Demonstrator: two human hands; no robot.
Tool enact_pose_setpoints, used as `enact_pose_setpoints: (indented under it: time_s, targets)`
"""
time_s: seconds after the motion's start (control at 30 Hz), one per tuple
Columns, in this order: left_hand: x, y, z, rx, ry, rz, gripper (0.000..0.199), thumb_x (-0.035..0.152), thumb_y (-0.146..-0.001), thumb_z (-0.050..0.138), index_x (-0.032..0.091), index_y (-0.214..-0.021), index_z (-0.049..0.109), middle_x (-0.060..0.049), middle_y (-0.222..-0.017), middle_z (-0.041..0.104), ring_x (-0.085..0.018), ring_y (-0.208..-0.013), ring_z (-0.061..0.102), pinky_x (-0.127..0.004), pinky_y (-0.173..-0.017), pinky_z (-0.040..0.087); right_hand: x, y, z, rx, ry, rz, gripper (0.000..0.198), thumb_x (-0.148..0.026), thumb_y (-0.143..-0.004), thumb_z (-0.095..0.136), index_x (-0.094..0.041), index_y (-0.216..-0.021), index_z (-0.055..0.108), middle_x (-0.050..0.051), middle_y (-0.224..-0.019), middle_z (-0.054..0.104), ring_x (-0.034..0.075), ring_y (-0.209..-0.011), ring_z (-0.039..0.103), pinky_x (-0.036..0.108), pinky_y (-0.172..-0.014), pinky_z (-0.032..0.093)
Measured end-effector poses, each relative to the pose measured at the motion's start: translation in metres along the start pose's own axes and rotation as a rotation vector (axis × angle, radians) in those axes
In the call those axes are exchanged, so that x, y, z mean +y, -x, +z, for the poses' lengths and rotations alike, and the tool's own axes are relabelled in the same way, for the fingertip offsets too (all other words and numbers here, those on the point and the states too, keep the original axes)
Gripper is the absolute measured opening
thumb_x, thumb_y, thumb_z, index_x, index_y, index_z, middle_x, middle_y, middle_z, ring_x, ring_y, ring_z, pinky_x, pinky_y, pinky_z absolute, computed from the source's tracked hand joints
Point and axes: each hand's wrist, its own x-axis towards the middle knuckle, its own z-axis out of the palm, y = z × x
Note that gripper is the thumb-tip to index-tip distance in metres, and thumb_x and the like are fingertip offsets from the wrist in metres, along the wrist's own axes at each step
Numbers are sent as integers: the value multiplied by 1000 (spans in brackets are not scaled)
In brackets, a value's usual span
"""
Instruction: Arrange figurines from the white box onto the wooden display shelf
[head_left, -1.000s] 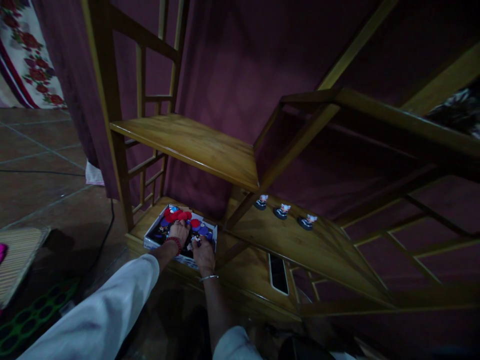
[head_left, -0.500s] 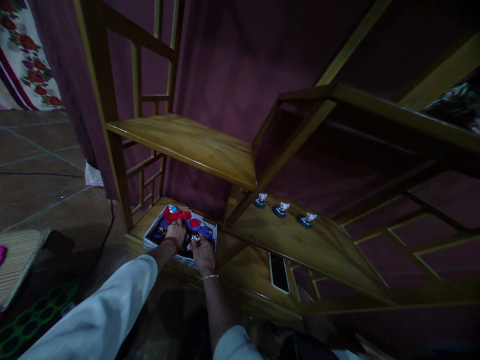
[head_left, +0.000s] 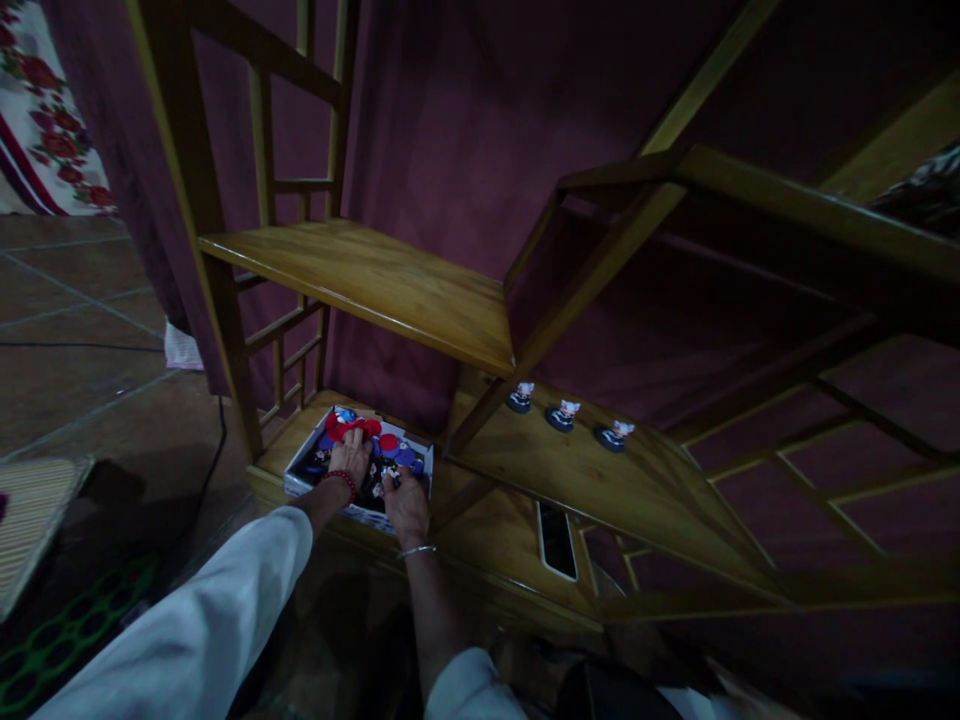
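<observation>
A shallow white box (head_left: 298,488) full of small red, purple and black pieces stands at the left end of the low shelf. My left hand (head_left: 349,460), with a red bead bracelet, reaches into it, fingers stretched over the red pieces (head_left: 341,425). At the box's right side my right hand (head_left: 407,503), wearing a silver bangle, is closed with thumb and finger on a small black-and-white figurine (head_left: 389,474), partly hidden by the fingers. Three similar figurines with dark round bases, one of them a middle figurine (head_left: 563,415), stand in a row on the shelf to the right.
A phone (head_left: 556,540) lies on the low wooden shelf right of the box. An upper shelf board (head_left: 360,285) overhangs the box, and a slanted post (head_left: 592,290) rises beside it. A green rack (head_left: 71,625) and a woven mat (head_left: 41,520) are on the floor at left.
My left hand's fingers have straightened out over the red pieces. The right hand stays almost in place at the figurine. The view has shifted slightly.
</observation>
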Motion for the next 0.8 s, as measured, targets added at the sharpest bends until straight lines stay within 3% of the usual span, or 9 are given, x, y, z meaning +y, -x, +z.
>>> enact_pose_setpoints:
  time_s: [0.13, 0.27, 0.43, 0.6, 0.8]
  targets:
    - [1, 1, 0, 33, -28, 89, 45, 26, -70, 60, 20, -113, 50, -12, -120, 38, -28, -112, 33, -39, -86, 36, 0, 1, -1, 1, -2, -9, 34, -39, -84, 37, -20, -108, 53, 9, -95, 66, 18, -87, 61, 25, -70, 42]
    - [2, 1, -1, 49, 3, 85, 40, 20, -76, 50, 19, -115, 47, -14, -125, 37, -27, -115, 32, -39, -86, 36, 0, 2, -1, 11, -12, -17, 32, -39, -84, 38, -21, -105, 55, 8, -96, 66, 19, -87, 61, 25, -69, 42]
    - [2, 2, -8, -52, 110, 99, 33, 9, -80, 34, 12, -105, 56, -18, -110, 53, -29, -111, 39, -44, -87, 35, 1, 2, -1, 15, -22, -29, 32, -38, -84, 38, -20, -104, 56, 9, -95, 66, 18, -87, 61, 25, -70, 42]
    - [1, 6, -16, -135, 153, 98, 27, 11, -79, 39, 12, -89, 63, -18, -95, 61, -28, -99, 52, -41, -82, 41, 3, 2, 0, 16, -44, -63, 30, -36, -84, 40, -20, -103, 56, 7, -95, 66, 16, -89, 60, 22, -71, 41]
    - [0, 20, -27, -181, 245, 133, 25, 9, -79, 39, 11, -82, 64, -16, -87, 64, -26, -91, 59, -40, -80, 43, 6, 4, 0, 39, -89, -119, 26, -36, -84, 41, -21, -97, 59, 4, -87, 67, 14, -78, 62, 19, -64, 42]
